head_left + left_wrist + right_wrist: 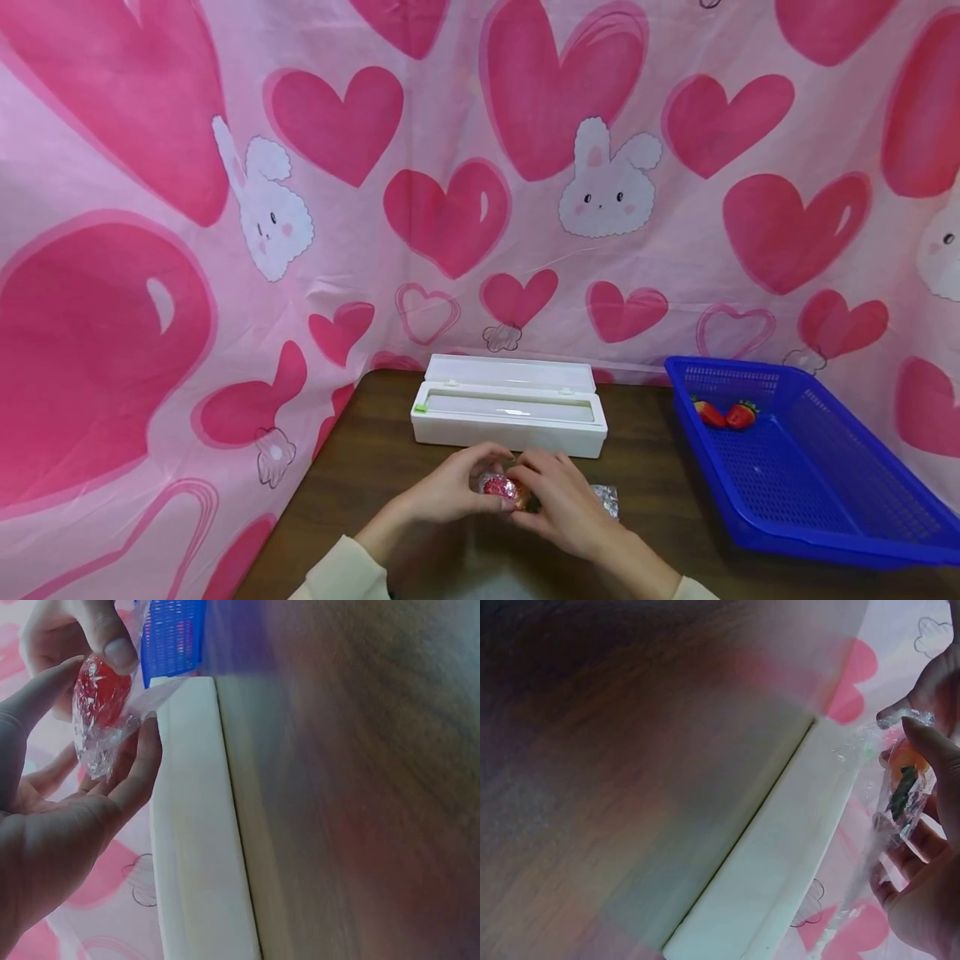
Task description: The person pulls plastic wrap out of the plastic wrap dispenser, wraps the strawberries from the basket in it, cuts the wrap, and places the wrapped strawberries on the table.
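Observation:
A red strawberry (pixel 498 485) in crinkled clear plastic wrap is held between both hands, above the table and in front of the white box. My left hand (pixel 459 487) grips its left end, with the thumb and fingertips around the wrap (pixel 97 761) in the left wrist view. From the other side my right hand (pixel 561 503) pinches the wrapped strawberry. Its green leaves (pixel 904 789) show through the film in the right wrist view, where a loose strip of wrap trails down beside the right fingers.
Behind the hands stands a white cling-film dispenser (pixel 510 433), its lid (pixel 510 371) raised. A shiny, crinkled silvery piece (pixel 607 500) lies partly behind the right hand. To the right is a blue basket (pixel 787 492) with two strawberries (pixel 741 415). Patterned cloth hangs behind the brown table (pixel 645 417).

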Motion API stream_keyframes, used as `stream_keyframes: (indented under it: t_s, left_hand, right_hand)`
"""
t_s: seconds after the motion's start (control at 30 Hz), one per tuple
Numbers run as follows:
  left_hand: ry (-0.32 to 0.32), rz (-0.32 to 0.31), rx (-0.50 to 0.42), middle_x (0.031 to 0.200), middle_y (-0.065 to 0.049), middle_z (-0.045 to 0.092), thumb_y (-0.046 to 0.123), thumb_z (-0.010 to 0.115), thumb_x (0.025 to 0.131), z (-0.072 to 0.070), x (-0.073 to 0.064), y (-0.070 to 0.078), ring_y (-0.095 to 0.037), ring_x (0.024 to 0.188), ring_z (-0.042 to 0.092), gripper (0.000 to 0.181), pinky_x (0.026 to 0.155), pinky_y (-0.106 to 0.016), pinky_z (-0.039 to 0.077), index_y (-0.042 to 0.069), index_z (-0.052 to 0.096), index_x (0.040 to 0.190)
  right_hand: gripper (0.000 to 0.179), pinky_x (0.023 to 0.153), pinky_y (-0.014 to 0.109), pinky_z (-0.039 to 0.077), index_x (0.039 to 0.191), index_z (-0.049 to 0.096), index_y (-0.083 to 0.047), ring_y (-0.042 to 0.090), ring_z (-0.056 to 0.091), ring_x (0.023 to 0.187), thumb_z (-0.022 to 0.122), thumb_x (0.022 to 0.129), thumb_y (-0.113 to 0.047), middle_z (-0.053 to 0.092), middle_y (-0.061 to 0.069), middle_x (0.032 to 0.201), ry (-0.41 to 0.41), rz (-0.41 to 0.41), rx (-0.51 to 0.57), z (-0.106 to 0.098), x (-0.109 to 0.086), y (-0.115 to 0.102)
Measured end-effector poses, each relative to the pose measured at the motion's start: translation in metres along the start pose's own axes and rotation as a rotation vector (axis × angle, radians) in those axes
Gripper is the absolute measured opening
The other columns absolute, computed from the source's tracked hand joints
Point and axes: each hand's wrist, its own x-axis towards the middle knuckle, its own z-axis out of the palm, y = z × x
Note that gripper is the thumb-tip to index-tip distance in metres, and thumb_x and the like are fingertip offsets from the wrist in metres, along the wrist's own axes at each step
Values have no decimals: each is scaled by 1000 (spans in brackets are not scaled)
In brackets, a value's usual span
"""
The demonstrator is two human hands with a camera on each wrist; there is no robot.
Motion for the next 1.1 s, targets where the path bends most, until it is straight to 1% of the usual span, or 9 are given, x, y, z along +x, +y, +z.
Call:
stream_keyframes:
  t_s: [0.13, 0.23, 0.4, 0.5, 0.63, 0.73, 0.87, 0.97, 1.1]
  left_hand:
    - [20, -3, -40, 110, -4, 59, 17, 79, 91, 3, 2, -2, -15, 103, 63, 46, 81, -24, 51, 12, 59, 132]
    - [40, -11, -68, 109, -6, 58, 13, 80, 90, 4, 3, -3, -16, 102, 63, 46, 78, -24, 52, 10, 60, 131]
    - [76, -21, -114, 108, -10, 58, 10, 83, 86, 6, 4, -2, -16, 98, 63, 50, 76, -24, 52, 10, 60, 131]
    - [80, -19, -149, 107, -11, 57, 9, 84, 85, 8, 4, -2, -15, 95, 63, 53, 71, -24, 52, 10, 59, 132]
    - [77, -6, -161, 106, -13, 55, 9, 84, 85, 11, 4, -2, -15, 94, 65, 56, 68, -23, 53, 7, 56, 133]
    - [91, 7, -123, 106, -13, 55, 9, 84, 84, 11, 3, -3, -15, 93, 65, 59, 69, -22, 51, 4, 54, 135]
    - [126, 2, -76, 104, -13, 57, 8, 85, 83, 11, 1, -3, -16, 90, 65, 60, 66, -22, 48, 5, 54, 134]
    - [141, -11, -60, 104, -13, 58, 8, 86, 82, 11, 0, -3, -17, 89, 65, 60, 65, -22, 48, 8, 55, 133]
    - [146, -30, -53, 107, -13, 59, 13, 86, 83, 11, -1, -4, -18, 91, 65, 61, 68, -24, 50, 8, 55, 135]
  right_hand:
    - [40, 83, 31, 43, 106, 73, -23, 6, 55, 100, 88, 77, -46, 60, -15, 105, 23, 1, 12, 2, 0, 0]
    - [49, 83, 32, 46, 112, 71, -22, 7, 56, 101, 89, 75, -48, 61, -13, 109, 25, 25, 14, 2, -1, 0]
    - [74, 89, 36, 48, 127, 63, -17, 12, 58, 106, 91, 69, -51, 63, -7, 115, -23, 94, -2, 3, -4, 1]
    - [78, 92, 37, 47, 131, 59, -15, 13, 59, 104, 91, 68, -50, 65, -5, 112, -65, 113, -28, 5, -6, 2]
    - [73, 95, 39, 46, 128, 60, -14, 13, 60, 103, 89, 69, -43, 67, -6, 111, -80, 92, -61, 6, -7, 2]
    - [59, 93, 39, 46, 118, 66, -15, 13, 62, 102, 89, 68, -36, 66, -8, 107, -57, 52, -84, 5, -6, 3]
    - [39, 86, 37, 46, 100, 70, -19, 10, 61, 92, 87, 66, -31, 60, -13, 93, -29, 18, -105, 4, -6, 5]
    - [33, 83, 35, 45, 95, 70, -20, 8, 59, 88, 86, 67, -29, 57, -15, 89, -31, 26, -84, 3, -6, 5]
    - [31, 82, 33, 44, 95, 71, -20, 7, 58, 89, 85, 68, -27, 59, -16, 91, -41, 55, -32, 2, -7, 6]
